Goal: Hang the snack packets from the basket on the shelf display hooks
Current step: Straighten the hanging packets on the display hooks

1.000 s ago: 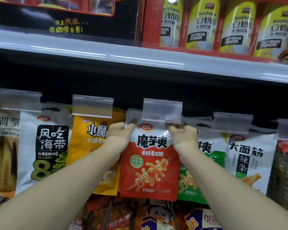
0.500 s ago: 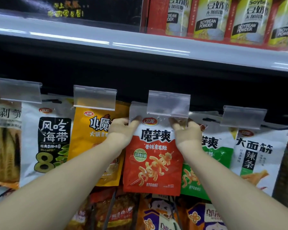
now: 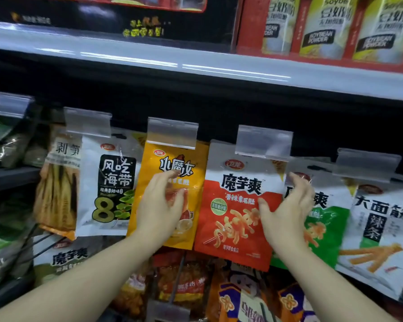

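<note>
A red and white snack packet (image 3: 233, 219) hangs from a display hook behind a clear price tag holder (image 3: 263, 142) at the middle of the row. My left hand (image 3: 161, 205) hovers just left of it, in front of a yellow packet (image 3: 170, 173), fingers loosely spread and holding nothing. My right hand (image 3: 286, 210) is at the red packet's right edge, fingers relaxed, thumb near the packet's face, with no grip visible. The basket is out of view.
More packets hang along the row: a white seaweed packet (image 3: 109, 187), a green and white packet (image 3: 326, 224), a white packet (image 3: 379, 231) at right. A white shelf edge (image 3: 196, 63) runs above with soybean powder bags (image 3: 321, 26). Lower hooks hold other snacks (image 3: 184, 287).
Both hands have let go of the red packet's top corners and dropped lower and apart. The packet now hangs by itself. The camera view shifted so the row sits further right.
</note>
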A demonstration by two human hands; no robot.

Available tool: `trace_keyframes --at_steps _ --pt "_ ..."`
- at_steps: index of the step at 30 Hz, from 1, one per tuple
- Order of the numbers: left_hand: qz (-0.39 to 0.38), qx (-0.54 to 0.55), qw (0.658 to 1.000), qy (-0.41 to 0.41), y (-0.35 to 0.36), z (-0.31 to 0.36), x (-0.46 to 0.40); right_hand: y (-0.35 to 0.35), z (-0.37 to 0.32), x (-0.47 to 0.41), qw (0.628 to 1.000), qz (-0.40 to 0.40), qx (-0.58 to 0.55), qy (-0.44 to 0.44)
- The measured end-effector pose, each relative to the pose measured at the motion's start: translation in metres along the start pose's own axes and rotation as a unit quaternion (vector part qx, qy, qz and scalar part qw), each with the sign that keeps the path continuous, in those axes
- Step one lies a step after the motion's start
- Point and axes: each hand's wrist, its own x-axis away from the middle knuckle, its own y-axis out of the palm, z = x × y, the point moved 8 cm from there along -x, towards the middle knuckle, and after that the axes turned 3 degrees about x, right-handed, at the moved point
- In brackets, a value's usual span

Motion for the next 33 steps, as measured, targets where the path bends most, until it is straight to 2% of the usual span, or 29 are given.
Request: trace_keyframes --at_steps 4,8,12,15,19,22,33 --pt "0.072 -0.035 0.997 0.013 -0.042 -0.020 -0.006 0.016 -0.032 0.029 0.990 -0.014 0.085 -0.114" --pt "0.046 -0.014 0.998 0.029 -0.053 -0.022 -0.034 0.053 -0.086 0.047 0.972 -0.089 0.076 -0.204" --pt "-0.064 -0.026 0.994 0.079 -0.033 -0.011 -0.057 0.085 -0.136 0.038 0.973 -0.130 0.019 -0.189" --pt "-0.107 -0.011 0.993 0.045 -0.023 -0.022 -0.068 0.105 -0.154 0.031 0.977 -0.167 0.014 -0.129" --pt "-0.084 0.031 0.995 -0.045 -0.028 -0.047 -0.084 0.112 -0.154 0.032 0.981 -0.171 0.050 -0.076" --pt "-0.078 0.055 0.993 -0.062 -0.028 -0.055 -0.091 0.114 -0.145 0.036 0.982 -0.163 0.075 -0.053" --pt "-0.077 0.028 0.986 -0.147 -0.021 -0.068 -0.100 0.124 -0.137 0.034 0.978 -0.158 0.113 -0.074"
